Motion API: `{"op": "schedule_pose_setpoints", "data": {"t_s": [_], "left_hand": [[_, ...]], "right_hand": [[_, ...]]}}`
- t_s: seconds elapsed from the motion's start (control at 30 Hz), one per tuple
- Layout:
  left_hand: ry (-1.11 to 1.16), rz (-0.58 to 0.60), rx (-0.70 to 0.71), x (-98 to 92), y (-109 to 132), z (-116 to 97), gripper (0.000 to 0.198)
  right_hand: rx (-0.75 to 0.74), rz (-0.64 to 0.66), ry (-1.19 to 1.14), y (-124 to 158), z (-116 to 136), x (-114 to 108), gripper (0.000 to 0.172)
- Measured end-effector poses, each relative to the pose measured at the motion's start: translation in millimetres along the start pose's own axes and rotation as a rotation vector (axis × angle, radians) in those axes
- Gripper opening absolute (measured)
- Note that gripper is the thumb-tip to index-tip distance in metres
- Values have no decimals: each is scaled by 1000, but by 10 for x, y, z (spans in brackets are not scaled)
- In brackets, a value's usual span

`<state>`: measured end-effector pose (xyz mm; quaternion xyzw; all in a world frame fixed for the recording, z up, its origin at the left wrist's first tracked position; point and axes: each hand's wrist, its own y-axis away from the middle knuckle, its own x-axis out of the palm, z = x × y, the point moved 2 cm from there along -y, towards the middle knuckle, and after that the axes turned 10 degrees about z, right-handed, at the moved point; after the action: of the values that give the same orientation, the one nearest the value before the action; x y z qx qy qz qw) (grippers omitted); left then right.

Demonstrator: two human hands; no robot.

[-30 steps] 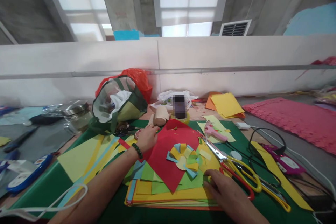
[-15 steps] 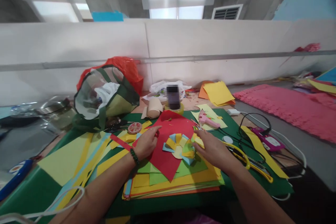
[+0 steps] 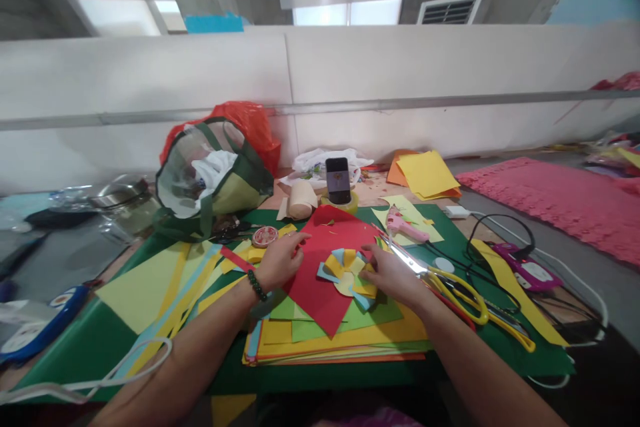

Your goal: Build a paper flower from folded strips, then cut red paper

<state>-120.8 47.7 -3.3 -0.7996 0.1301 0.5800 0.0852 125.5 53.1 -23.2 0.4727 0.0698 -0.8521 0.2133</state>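
Note:
A paper flower [image 3: 345, 285] with looped yellow and light blue strips around a pale yellow round base lies on a red sheet [image 3: 320, 310]. My right hand [image 3: 393, 272] is at the flower's right side, thumb and fingertips closed around a yellow loop there. My left hand [image 3: 281, 260] hovers over the red sheet's left edge, its forefinger stretched out and the other fingers loosely bent. Nothing shows in it. A green bead bracelet [image 3: 257, 285] circles the left wrist. Yellow-handled scissors [image 3: 450, 280] lie just right of my right hand.
Beneath the red sheet is a stack of coloured sheets [image 3: 340, 352]. A pink glue gun [image 3: 407, 228] lies at the right, its cord trailing. A phone [image 3: 338, 180] stands behind, near a tape roll [image 3: 350, 205]. Paper strips [image 3: 175, 307] and an open bag [image 3: 215, 173] are at the left.
My right hand has come left, its fingertips now over the flower's right loops. My left hand stays near the red sheet's left edge. The view has shifted slightly, and more of the scissors shows.

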Motion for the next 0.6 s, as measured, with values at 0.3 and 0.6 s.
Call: {"op": "schedule_pose_setpoints", "data": {"t_s": [0.3, 0.6], "left_hand": [[-212, 332, 138, 69, 922, -864, 26], [-107, 246, -33, 305, 1019, -872, 47]], "right_hand": [[-19, -211, -160, 26, -258, -293, 50], [93, -334, -228, -31, -276, -632, 54]]}}
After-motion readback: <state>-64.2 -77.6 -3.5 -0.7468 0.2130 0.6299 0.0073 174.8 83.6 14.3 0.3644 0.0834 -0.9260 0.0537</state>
